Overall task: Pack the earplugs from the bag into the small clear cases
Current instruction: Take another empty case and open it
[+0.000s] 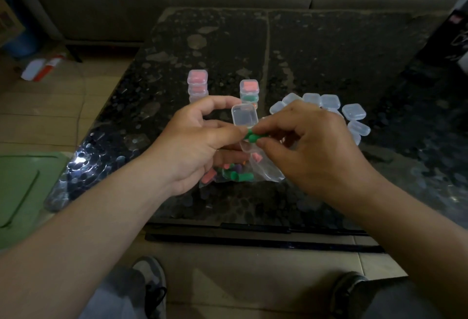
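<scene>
- Right hand (311, 146) has thumb and forefinger pinched tight on two green earplugs (252, 137).
- Left hand (192, 139) curls round the open case (245, 115), lid standing up, thumb tip right against the plugs.
- The plugs sit just over the case, at 9 o'clock from the right hand.
- The bag (235, 173) of mixed plugs lies on the table (329, 53) at 6 o'clock under both hands.
- Filled stacks (198, 86) are at 12 o'clock, empty cases (329, 102) at 2.
</scene>
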The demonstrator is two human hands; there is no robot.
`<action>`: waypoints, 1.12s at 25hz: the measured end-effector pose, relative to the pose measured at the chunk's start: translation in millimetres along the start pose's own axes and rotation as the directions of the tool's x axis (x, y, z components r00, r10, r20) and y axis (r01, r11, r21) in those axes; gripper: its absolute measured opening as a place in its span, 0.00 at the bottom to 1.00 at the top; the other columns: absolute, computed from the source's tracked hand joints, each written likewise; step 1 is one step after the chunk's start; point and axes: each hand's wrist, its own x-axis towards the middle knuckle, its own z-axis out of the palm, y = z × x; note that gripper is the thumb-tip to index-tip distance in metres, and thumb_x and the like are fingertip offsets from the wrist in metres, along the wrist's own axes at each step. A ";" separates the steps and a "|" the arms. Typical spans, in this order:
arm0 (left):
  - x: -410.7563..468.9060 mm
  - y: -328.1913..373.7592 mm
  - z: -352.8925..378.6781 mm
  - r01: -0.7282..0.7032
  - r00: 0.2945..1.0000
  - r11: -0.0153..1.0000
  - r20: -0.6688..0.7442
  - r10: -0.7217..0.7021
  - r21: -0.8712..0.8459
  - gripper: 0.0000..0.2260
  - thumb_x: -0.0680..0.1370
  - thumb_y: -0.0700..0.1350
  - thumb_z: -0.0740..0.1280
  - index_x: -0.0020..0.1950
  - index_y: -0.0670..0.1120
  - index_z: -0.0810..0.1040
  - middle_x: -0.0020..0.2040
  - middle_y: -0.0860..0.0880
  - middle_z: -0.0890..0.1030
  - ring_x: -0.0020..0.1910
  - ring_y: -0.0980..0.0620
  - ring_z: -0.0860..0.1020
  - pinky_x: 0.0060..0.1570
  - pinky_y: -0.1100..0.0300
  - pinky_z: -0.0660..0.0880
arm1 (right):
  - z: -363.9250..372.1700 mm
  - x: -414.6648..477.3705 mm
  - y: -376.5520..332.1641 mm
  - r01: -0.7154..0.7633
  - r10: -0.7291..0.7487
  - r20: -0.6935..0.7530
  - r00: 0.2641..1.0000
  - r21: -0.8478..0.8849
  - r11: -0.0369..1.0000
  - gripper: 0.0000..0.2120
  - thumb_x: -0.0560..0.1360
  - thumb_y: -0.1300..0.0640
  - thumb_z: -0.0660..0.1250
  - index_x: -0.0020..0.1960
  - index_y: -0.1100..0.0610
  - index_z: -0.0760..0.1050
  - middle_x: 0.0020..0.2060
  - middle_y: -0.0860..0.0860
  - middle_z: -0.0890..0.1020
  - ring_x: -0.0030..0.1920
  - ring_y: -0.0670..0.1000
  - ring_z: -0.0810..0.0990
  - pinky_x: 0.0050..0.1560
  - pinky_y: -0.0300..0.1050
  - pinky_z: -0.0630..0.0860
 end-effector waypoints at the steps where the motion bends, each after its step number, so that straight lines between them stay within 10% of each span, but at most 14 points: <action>1: -0.8 0.7 0.7 0.010 1.000 1.000 0.001 -0.010 0.007 0.17 0.77 0.33 0.71 0.62 0.49 0.78 0.44 0.38 0.86 0.33 0.45 0.85 0.23 0.62 0.75 | 0.8 0.5 0.8 0.002 -0.002 0.004 1.000 -0.002 1.000 0.10 0.74 0.59 0.74 0.52 0.48 0.85 0.45 0.45 0.81 0.43 0.40 0.78 0.46 0.31 0.76; 10: 3.1 -1.8 -0.3 -0.013 0.999 1.000 -0.030 0.013 0.014 0.17 0.77 0.33 0.71 0.62 0.49 0.79 0.46 0.39 0.86 0.39 0.41 0.86 0.38 0.50 0.80 | 5.8 3.1 3.5 -0.008 0.010 -0.044 0.999 0.049 0.999 0.04 0.75 0.61 0.73 0.47 0.54 0.84 0.41 0.44 0.83 0.44 0.43 0.80 0.47 0.37 0.77; 16: 3.0 0.0 1.3 -0.057 0.997 0.998 -0.055 0.059 0.036 0.17 0.76 0.33 0.72 0.61 0.49 0.79 0.44 0.41 0.86 0.41 0.40 0.85 0.59 0.25 0.72 | 8.5 3.4 1.2 0.026 -0.024 -0.054 0.998 0.026 0.999 0.02 0.74 0.59 0.73 0.46 0.54 0.84 0.41 0.47 0.82 0.41 0.45 0.80 0.41 0.43 0.79; 23: 3.2 4.2 -6.7 -0.060 0.998 0.998 -0.004 0.060 -0.006 0.16 0.77 0.30 0.69 0.62 0.45 0.78 0.48 0.38 0.86 0.47 0.36 0.85 0.49 0.42 0.83 | -11.2 10.2 2.8 -0.015 0.019 -0.061 0.998 0.074 0.997 0.07 0.75 0.57 0.70 0.51 0.48 0.80 0.45 0.43 0.80 0.45 0.43 0.79 0.44 0.39 0.78; 28: -0.8 10.9 -10.2 -0.041 0.998 0.999 0.056 0.042 -0.019 0.16 0.76 0.31 0.70 0.60 0.45 0.78 0.47 0.37 0.86 0.42 0.41 0.86 0.41 0.51 0.85 | -22.3 9.5 7.6 0.042 -0.037 0.129 0.991 -0.033 0.999 0.39 0.69 0.42 0.70 0.76 0.47 0.63 0.60 0.42 0.74 0.56 0.40 0.75 0.54 0.32 0.76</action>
